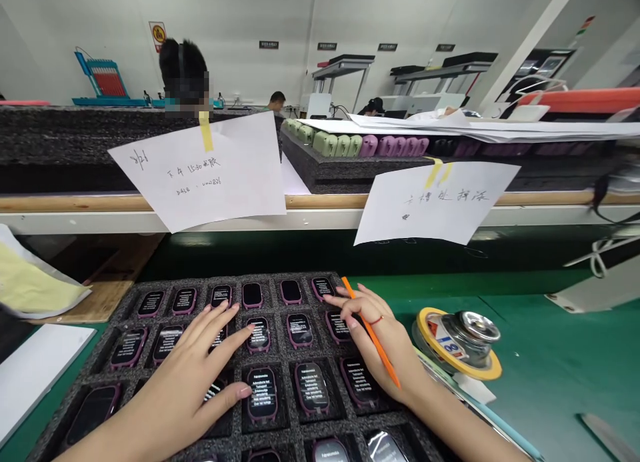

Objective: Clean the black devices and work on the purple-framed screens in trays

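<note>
A dark grey foam tray (281, 357) holds rows of smartwatch bodies in purple cases, each in its own compartment. Many screens show white text; a few look dark. My left hand (200, 362) lies over the tray's left part with fingers spread, its thumb tip at the edge of a lit smartwatch (263, 393). An orange pen-like stick (373, 339) is gripped in my right hand (395, 352), slanting across the fingers. That hand rests over the tray's right side, its fingertips close to the upper-right smartwatch (323, 287). My hands hide several watches.
Right of the tray, a round dispenser (457, 342) with a yellow rim and metal top stands on the green bench (545, 355). Ahead, a shelf edge (320, 219) carries two taped handwritten sheets and foam trays of green and purple cases. White papers (40, 369) lie left. People sit beyond.
</note>
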`<state>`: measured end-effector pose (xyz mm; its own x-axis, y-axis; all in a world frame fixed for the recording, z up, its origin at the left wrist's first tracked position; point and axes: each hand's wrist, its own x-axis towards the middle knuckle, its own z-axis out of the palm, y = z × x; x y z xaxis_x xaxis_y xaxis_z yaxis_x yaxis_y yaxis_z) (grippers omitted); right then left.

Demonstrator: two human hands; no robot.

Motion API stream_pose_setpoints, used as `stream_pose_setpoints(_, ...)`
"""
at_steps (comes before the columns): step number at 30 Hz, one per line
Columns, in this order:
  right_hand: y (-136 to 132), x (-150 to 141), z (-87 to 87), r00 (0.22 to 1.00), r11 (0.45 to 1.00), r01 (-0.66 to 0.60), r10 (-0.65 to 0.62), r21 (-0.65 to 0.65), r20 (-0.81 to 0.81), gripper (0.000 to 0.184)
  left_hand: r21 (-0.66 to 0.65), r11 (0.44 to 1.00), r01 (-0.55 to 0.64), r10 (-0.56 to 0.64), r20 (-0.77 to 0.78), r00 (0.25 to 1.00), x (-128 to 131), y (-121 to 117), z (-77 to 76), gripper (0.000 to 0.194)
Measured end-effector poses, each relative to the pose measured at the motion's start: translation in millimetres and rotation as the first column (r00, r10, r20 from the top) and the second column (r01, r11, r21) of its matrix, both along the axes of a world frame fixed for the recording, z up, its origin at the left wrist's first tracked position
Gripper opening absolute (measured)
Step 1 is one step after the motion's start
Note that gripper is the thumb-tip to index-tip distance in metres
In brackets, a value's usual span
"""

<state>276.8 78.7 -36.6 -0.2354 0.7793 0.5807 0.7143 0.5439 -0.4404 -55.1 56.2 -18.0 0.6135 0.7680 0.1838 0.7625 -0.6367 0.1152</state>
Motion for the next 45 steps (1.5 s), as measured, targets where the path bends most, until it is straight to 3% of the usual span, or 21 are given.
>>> stream_pose_setpoints(3,7,6,-6.5,0.997,0.997,0.07,-0.07,-0.028,-0.011,0.012,-0.021,1.0,-0.003,0.003,-0.006,1.0,0,0,0.0,0.061)
stream_pose_setpoints(7,10,10,-10.8,0.997,0.997,0.073,-0.072,-0.027,0.029,0.012,-0.01,1.0,0.02,-0.02,-0.018,1.0,0,-1,-0.4,0.06)
stream_pose_setpoints(14,10,6,-8.0,0.996,0.993,0.005,0.006,-0.114,0.092,0.012,0.036,0.999,0.028,-0.027,-0.033,0.999,0,-1,-1.9,0.067)
stream_pose_setpoints(17,11,5,-7.9,0.994,0.986,-0.016,0.034,-0.166,0.103,0.011,0.022,0.999,-0.036,0.036,-0.007,0.999,1,-2,-3.4,0.063)
stream_pose_setpoints(23,5,10,-10.8,1.0,0.999,0.006,-0.005,-0.036,0.019,0.01,0.008,1.0,-0.006,0.006,-0.037,0.999,-2,-1,-2.7,0.063)
stream_pose_setpoints(29,-13,9,-0.7,0.994,1.0,0.003,-0.004,0.01,0.105,0.01,0.007,0.999,0.04,-0.039,-0.067,0.997,0,0,-3.1,0.062)
stream_pose_setpoints(34,-30,13,3.7,0.975,0.997,-0.006,-0.012,0.083,0.222,0.013,-0.013,0.997,-0.076,0.077,0.072,0.994,6,-7,0.7,0.057)
stream_pose_setpoints(39,-39,12,8.3,0.959,0.99,-0.034,-0.006,0.135,0.282,0.019,-0.006,0.996,-0.09,0.09,0.143,0.986,5,-6,0.6,0.051)
stream_pose_setpoints(45,-37,8,12.3,0.958,0.994,-0.041,0.011,0.1,0.285,0.021,0.031,1.0,0.004,-0.007,0.103,0.995,-4,4,-2.3,0.043)
